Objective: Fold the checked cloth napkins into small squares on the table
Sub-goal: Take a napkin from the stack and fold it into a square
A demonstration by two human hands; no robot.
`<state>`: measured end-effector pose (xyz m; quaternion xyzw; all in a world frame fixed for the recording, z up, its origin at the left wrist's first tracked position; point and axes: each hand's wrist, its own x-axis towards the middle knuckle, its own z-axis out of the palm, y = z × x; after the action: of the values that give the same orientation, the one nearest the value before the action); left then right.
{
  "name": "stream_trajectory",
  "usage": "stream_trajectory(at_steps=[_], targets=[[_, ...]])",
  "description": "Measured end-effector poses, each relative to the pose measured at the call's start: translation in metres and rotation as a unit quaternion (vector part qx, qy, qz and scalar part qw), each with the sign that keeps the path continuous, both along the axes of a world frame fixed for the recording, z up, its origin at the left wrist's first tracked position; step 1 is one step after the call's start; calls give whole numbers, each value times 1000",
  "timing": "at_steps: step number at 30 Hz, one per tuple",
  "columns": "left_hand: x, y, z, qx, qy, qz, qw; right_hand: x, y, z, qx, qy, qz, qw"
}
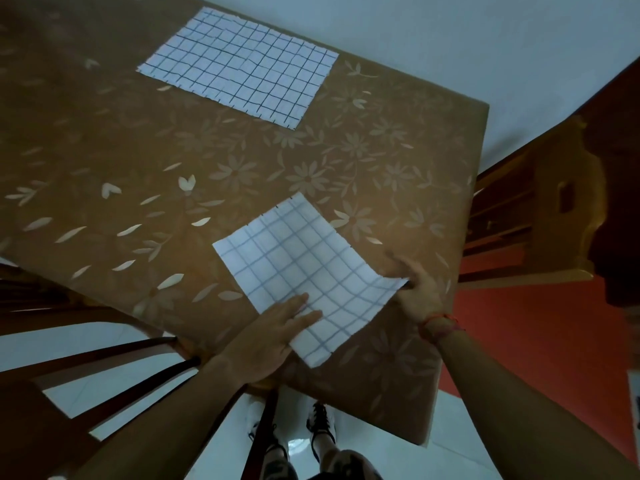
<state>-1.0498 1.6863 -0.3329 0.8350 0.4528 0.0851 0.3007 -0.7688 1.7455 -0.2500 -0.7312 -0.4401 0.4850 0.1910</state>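
Napkin work is barely begun: your left hand presses flat on the near cloth while your right hand pinches its corner, and the second napkin lies unfolded well beyond both.

Both forearms bare, no sleeves in frame. Left hand: nothing worn on it or its wrist, no rings visible. Right hand: thin red string bracelet round the wrist, loose ends trailing off to the side. Lower down, two shoes, white with black laces and dark trim; the left one is partly hidden behind a chair rail. Bare ankles above them. Patterned dark-and-light fabric at the knees, bottom edge of view; too dim to tell the garment type.
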Motion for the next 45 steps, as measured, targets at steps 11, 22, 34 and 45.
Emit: stream_trajectory(at_steps=[11,22,34,45], targets=[[-39,-9,8,36,6,118,992,-8,-8,24,-84,-32,2,996],[-72,-23,25,-48,-56,211,975,-28,-4,22,-58,3,156,986],[-82,-10,41,-99,-116,268,951,-49,8,12,-23,1,172,985],[-83,41,52,-140,-70,399,903,-62,54,-8,-41,83,122,988]])
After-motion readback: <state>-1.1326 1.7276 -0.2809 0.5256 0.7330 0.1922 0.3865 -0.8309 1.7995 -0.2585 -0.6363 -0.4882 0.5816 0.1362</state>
